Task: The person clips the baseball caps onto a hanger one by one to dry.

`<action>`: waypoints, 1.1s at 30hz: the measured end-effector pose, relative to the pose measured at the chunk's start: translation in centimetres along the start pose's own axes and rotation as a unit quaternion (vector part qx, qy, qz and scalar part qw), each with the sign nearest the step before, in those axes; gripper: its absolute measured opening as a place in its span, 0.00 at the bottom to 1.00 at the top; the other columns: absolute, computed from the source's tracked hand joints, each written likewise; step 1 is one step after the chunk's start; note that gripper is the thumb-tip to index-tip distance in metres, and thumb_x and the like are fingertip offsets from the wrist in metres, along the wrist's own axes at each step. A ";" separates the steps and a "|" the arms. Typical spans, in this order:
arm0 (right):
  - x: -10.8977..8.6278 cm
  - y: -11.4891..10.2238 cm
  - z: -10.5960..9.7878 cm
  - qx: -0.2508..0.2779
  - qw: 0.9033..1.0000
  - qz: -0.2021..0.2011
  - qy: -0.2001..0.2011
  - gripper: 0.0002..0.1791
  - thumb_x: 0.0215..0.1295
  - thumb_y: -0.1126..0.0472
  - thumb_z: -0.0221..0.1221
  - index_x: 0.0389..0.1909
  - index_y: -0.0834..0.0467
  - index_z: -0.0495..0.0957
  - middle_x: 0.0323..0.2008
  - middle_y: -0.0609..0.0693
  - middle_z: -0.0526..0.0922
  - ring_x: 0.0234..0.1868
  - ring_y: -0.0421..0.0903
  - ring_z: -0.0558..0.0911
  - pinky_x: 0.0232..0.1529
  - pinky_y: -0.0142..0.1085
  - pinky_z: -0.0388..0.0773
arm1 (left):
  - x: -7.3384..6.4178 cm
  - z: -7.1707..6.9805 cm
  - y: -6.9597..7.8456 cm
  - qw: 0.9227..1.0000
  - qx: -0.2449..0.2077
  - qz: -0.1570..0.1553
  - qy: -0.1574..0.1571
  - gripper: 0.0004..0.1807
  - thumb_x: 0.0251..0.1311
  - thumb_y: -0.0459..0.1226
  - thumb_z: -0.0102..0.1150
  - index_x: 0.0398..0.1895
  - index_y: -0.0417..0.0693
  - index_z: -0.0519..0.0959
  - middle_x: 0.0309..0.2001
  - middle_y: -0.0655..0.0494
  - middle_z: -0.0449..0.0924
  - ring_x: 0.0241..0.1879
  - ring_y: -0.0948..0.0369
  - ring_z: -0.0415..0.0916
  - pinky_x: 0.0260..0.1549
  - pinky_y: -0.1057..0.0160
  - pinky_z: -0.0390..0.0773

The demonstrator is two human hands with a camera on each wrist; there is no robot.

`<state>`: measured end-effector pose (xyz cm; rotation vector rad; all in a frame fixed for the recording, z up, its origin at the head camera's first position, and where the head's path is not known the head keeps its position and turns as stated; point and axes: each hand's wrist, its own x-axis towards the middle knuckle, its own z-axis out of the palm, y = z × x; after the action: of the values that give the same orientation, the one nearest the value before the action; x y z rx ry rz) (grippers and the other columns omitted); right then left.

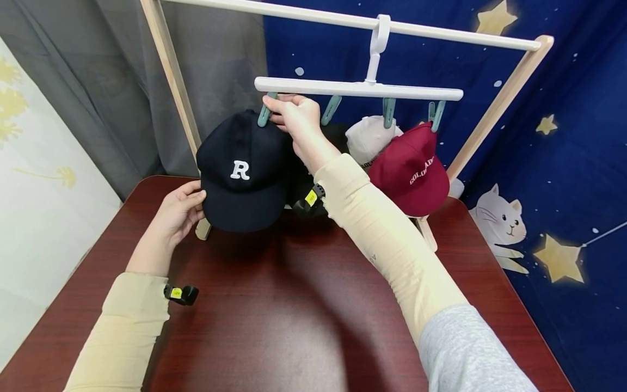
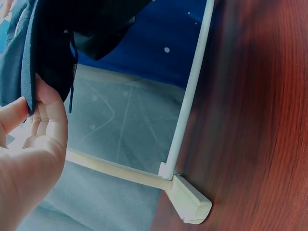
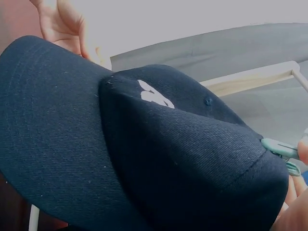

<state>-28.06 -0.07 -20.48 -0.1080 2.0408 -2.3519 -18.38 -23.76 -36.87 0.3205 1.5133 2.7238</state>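
Observation:
A navy baseball cap (image 1: 240, 169) with a white letter R hangs below the left end of a white clip hanger (image 1: 313, 86). My left hand (image 1: 181, 212) pinches the cap's edge between thumb and fingers, as the left wrist view shows closely. At the cap's crown, my right hand (image 1: 299, 120) pinches a green clip (image 3: 279, 148), whose tip meets the fabric. Farther right, a maroon cap (image 1: 411, 169) hangs from another green clip (image 1: 438, 115). Behind it is a white cap (image 1: 369, 139). A black cap, partly hidden by my right arm, sits between them.
The hanger hooks over the top bar of a wooden rack (image 1: 470, 38), which stands on a dark red table (image 1: 254, 326). More green clips (image 1: 331, 110) line the hanger. Grey and navy star-patterned curtains (image 1: 543, 179) hang behind.

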 end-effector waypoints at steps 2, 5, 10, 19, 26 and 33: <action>0.0 0.1 -0.2 -0.001 1.000 0.007 -0.004 0.16 0.55 0.60 0.69 0.42 0.59 0.78 0.34 0.49 0.85 0.34 0.43 0.84 0.35 0.30 0.78 | 0.1 0.0 -0.1 1.000 -0.003 -0.004 0.001 0.13 0.68 0.23 0.45 0.43 0.41 0.80 0.34 0.50 0.83 0.32 0.60 0.82 0.31 0.64 0.81; 0.1 0.3 -0.4 0.000 1.000 0.007 -0.011 0.16 0.55 0.60 0.69 0.42 0.59 0.77 0.34 0.49 0.85 0.35 0.43 0.84 0.36 0.30 0.78 | 0.2 0.0 -0.3 1.000 -0.005 -0.010 0.003 0.13 0.68 0.24 0.45 0.43 0.41 0.80 0.35 0.50 0.83 0.33 0.60 0.82 0.31 0.64 0.81; 0.1 0.6 -0.5 0.012 1.000 -0.010 -0.020 0.13 0.56 0.62 0.68 0.41 0.61 0.79 0.34 0.50 0.84 0.35 0.44 0.84 0.37 0.30 0.78 | 0.2 0.2 -0.6 1.000 -0.005 -0.011 0.001 0.13 0.69 0.24 0.43 0.44 0.41 0.79 0.36 0.50 0.83 0.33 0.60 0.82 0.32 0.64 0.81; -0.4 0.8 -0.6 0.005 0.999 -0.039 -0.028 0.15 0.58 0.63 0.67 0.45 0.62 0.79 0.36 0.49 0.83 0.36 0.45 0.82 0.39 0.29 0.77 | 0.5 0.2 -1.0 1.000 -0.003 -0.022 -0.005 0.13 0.70 0.25 0.43 0.47 0.43 0.78 0.38 0.51 0.83 0.35 0.60 0.82 0.33 0.64 0.80; -0.4 1.0 -0.7 -0.013 0.997 -0.057 -0.049 0.16 0.59 0.65 0.66 0.48 0.63 0.80 0.38 0.51 0.85 0.38 0.43 0.83 0.40 0.28 0.77 | 0.6 0.0 -1.3 0.999 -0.005 -0.048 0.003 0.13 0.71 0.26 0.42 0.54 0.42 0.69 0.41 0.52 0.82 0.37 0.61 0.81 0.35 0.64 0.79; -0.8 1.4 -1.7 -0.021 0.995 -0.078 -0.067 0.17 0.61 0.66 0.64 0.51 0.64 0.79 0.41 0.52 0.85 0.41 0.42 0.83 0.42 0.28 0.77 | -0.1 0.5 -1.5 0.997 0.041 -0.065 0.018 0.25 0.72 0.29 0.43 0.69 0.37 0.51 0.41 0.54 0.80 0.36 0.61 0.79 0.36 0.67 0.78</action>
<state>-27.40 1.47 -22.11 -0.4286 2.0889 -2.3157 -18.35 -22.59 -37.91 0.1693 1.5977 2.5872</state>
